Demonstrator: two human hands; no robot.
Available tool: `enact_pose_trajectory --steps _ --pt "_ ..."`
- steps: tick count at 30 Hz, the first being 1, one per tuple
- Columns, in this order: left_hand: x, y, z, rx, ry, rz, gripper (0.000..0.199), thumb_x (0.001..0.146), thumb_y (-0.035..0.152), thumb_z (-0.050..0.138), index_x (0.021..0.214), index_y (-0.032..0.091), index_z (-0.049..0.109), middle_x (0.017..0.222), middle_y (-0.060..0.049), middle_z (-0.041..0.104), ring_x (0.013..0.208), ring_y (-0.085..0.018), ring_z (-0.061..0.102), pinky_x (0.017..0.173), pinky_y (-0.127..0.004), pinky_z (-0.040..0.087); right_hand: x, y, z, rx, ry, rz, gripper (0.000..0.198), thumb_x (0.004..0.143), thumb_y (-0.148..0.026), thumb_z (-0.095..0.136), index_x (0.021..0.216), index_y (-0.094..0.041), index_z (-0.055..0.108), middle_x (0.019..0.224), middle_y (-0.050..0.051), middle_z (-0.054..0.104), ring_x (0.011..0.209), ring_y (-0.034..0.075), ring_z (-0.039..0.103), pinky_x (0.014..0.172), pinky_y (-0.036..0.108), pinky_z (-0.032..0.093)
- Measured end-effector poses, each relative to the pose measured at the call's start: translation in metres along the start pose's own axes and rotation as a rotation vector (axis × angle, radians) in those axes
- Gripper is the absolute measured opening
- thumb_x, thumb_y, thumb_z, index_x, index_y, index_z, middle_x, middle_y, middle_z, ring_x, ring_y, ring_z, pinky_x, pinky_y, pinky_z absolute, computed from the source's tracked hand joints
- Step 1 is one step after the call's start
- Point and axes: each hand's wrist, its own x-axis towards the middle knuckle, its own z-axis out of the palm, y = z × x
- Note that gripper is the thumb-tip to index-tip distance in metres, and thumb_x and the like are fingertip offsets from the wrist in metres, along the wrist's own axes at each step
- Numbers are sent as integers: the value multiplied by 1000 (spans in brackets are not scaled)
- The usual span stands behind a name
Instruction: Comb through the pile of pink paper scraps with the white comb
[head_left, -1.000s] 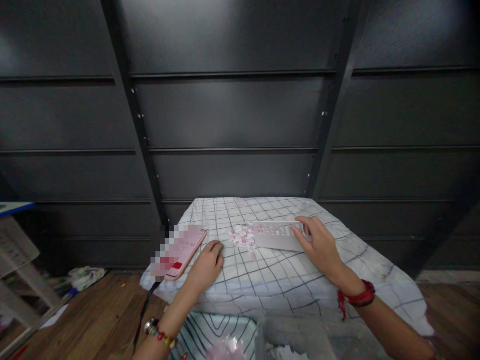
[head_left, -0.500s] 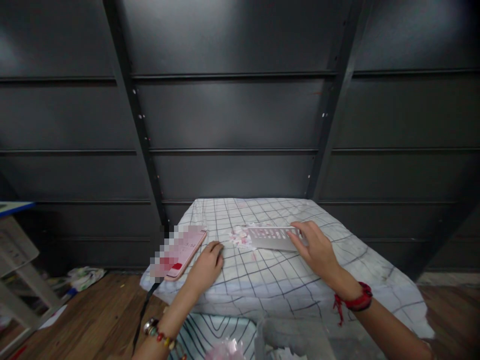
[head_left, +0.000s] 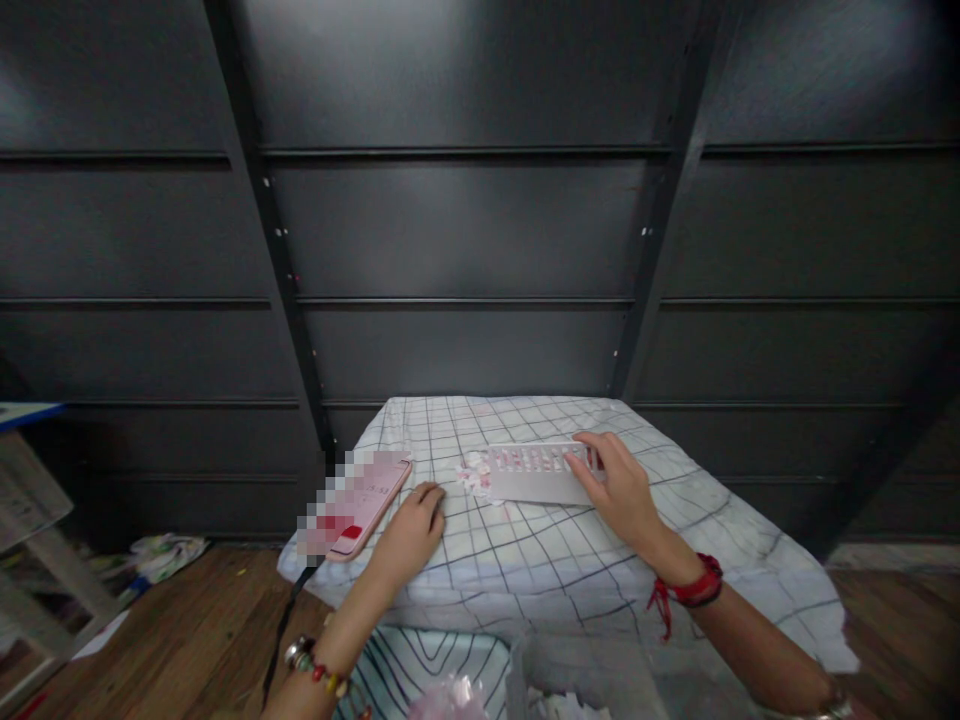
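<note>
One pale rectangular panel (head_left: 532,488), smooth, pierced by small openings, over creased gridded cloth (head_left: 487,570), meeting loose white-pink scraps (head_left: 473,476). Right hand (head_left: 621,495) pinches panel's right end; left hand (head_left: 412,530) rests back-up, fingers curled, grasp unclear.

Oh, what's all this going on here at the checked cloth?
A person's right hand grips the right end of a pale slotted tray between thumb and fingers. Small white and pink pieces lie in a loose heap at the tray's left end, and pinkish bits show in its slots. The left hand rests on the checked cloth, beside a pink phone. Nearer the person stands a clear bin with whitish pieces inside.
</note>
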Motion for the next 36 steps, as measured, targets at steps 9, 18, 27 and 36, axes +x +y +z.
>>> enact_pose_trajectory --steps 9,18,27,36 --pt "-1 0 1 -6 10 -4 32 80 11 39 108 11 56 115 -13 54 108 -22 51 99 -37 38 -1 -4 -2 2 -8 -7 16 86 -29 45 99 -19 49 79 4 54 70 16 52 61 29 41" --pt "-1 5 -5 -33 -13 -21 32 81 11 38 107 11 56 115 -12 53 106 -21 52 98 -36 39 -3 -9 -4 41 6 -20 15 85 -28 48 97 -19 49 75 2 53 67 15 51 59 27 41" --pt "-1 4 -4 -47 -10 -23 32 80 10 39 107 12 56 115 -13 54 107 -22 51 97 -37 39 -5 -2 -4 7 -2 25 18 86 -31 45 99 -19 50 76 3 52 67 16 50 61 30 41" --pt "-1 5 -5 -18 -36 -41 32 81 12 38 109 10 55 117 -14 52 107 -22 51 96 -37 40 -5 5 -5 -29 -16 -14 18 87 -31 44 98 -18 50 78 4 53 69 16 51 61 29 41"
